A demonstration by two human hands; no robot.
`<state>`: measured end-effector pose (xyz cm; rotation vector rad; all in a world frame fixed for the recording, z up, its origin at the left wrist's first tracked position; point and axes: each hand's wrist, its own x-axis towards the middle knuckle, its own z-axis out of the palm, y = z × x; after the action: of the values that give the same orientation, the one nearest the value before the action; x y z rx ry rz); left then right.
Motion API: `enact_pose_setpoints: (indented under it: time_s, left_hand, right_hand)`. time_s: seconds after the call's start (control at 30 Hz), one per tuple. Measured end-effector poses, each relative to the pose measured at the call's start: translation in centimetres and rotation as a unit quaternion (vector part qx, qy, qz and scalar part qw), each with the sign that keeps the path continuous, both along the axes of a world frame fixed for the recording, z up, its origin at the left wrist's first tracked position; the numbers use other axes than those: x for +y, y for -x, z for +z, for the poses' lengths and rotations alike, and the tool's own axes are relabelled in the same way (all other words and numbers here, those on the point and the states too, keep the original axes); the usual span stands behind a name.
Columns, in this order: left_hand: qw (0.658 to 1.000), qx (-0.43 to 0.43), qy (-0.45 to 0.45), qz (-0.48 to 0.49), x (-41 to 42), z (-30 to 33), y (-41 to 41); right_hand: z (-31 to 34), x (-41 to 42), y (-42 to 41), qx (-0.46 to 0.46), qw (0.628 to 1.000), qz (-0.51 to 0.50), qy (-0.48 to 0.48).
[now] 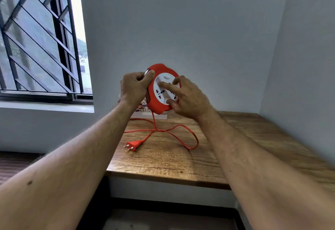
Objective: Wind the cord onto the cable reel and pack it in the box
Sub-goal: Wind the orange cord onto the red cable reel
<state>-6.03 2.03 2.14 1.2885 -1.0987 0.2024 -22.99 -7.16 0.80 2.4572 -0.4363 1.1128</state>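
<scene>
I hold a round orange cable reel (pixel 159 109) with a white socket face up in the air above the wooden table (pixel 181 160). My left hand (pixel 135 89) grips the reel's left edge at its handle. My right hand (pixel 184 96) lies on the white face, index finger stretched across it and thumb curled against its lower rim. An orange cord (pixel 181 139) hangs from the reel's underside and loops over the tabletop. It ends in a two-pin orange plug (pixel 133 145) lying near the table's left edge. A white box (pixel 148 114) stands behind the reel, mostly hidden.
The table fits into a corner, with grey walls behind it and to its right. A barred window (pixel 39 39) is at the left. Beyond the table's left and front edges the floor drops away.
</scene>
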Motion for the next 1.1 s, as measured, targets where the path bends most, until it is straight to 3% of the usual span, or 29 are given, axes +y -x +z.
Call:
enact_pose_setpoints:
  time_s: [0.13, 0.2, 0.27, 0.33, 0.37, 0.43, 0.5, 0.53, 0.6, 0.67, 0.7, 0.77, 0.8, 0.83, 0.93, 1.1]
  left_hand:
    - [1.0, -0.024, -0.01, -0.015, 0.0, 0.0, 0.5]
    - [0.999, -0.045, -0.008, -0.007, -0.2, -0.1, 1.0]
    - [0.998, -0.061, -0.004, 0.017, -0.3, -0.1, 1.4]
    - [0.998, -0.059, 0.001, 0.033, -0.5, -0.4, 1.7]
    - [0.998, -0.055, 0.007, 0.04, -0.6, -0.5, 1.8]
    - [0.997, -0.049, 0.012, 0.052, -0.8, -0.9, 2.2]
    - [0.998, -0.044, 0.0, 0.05, -0.9, -1.1, 2.4]
    - [0.998, -0.048, -0.008, 0.048, -0.8, -1.1, 2.6]
    - [0.997, -0.056, -0.013, 0.051, -0.5, -0.9, 2.8]
    - [0.998, -0.038, -0.005, 0.058, -0.2, -0.4, 2.7]
    - [0.998, -0.018, 0.001, 0.067, -0.2, -0.1, 2.6]
    - [0.996, 0.036, 0.012, 0.083, -0.3, 0.5, 2.4]
    - [0.994, 0.057, 0.02, 0.088, -0.4, 0.8, 2.3]
    - [0.993, 0.067, 0.025, 0.091, -0.6, 1.0, 2.2]
    - [0.991, 0.079, 0.032, 0.104, -0.8, 1.3, 2.6]
    - [0.989, 0.067, 0.019, 0.128, -0.7, 1.0, 2.3]
  right_hand:
    - [0.2, 0.3, -0.1, 0.095, 0.993, -0.063, -0.031]
    - [0.1, 0.9, 0.0, 0.096, 0.99, -0.096, -0.032]
    - [-0.3, 1.5, -0.1, 0.043, 0.991, -0.114, -0.059]
    - [-0.5, 2.8, -0.7, -0.059, 0.971, -0.095, -0.209]
    - [-0.3, 3.2, -1.4, -0.117, 0.936, -0.08, -0.322]
    - [0.8, 3.8, -3.0, -0.196, 0.818, -0.053, -0.538]
    - [1.8, 4.2, -3.7, -0.231, 0.703, -0.027, -0.672]
    - [2.0, 4.4, -3.5, -0.241, 0.664, -0.005, -0.708]
    - [1.9, 4.3, -2.8, -0.232, 0.639, 0.051, -0.732]
    - [1.3, 4.4, -1.9, -0.212, 0.657, 0.119, -0.713]
    - [0.9, 4.4, -1.6, -0.206, 0.7, 0.132, -0.671]
    - [-0.2, 4.5, -1.5, -0.181, 0.841, 0.108, -0.498]
    - [-0.9, 4.4, -1.5, -0.168, 0.894, 0.091, -0.406]
    - [-1.5, 4.4, -1.4, -0.16, 0.919, 0.073, -0.353]
    - [-2.4, 3.6, -0.8, -0.15, 0.917, 0.076, -0.361]
    - [-2.8, 4.1, -0.7, -0.043, 0.93, 0.083, -0.356]
